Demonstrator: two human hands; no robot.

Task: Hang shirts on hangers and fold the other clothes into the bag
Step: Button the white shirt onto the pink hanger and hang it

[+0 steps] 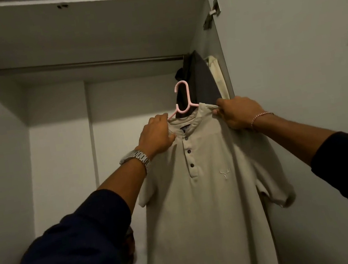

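Both hands pinch the shirt (203, 195) at its shoulders, left hand (156, 135) and right hand (234, 113) flanking the hanger (182, 99), whose hook points up, well below the rail (79, 64).

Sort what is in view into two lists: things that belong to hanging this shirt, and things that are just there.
In the job:
beige shirt
pink hanger, inside the shirt's neck
left hand, gripping the collar
right hand, gripping the shoulder
closet rail, hook not yet on it

Just there:
dark garment hanging at the rail's right end
door hinge
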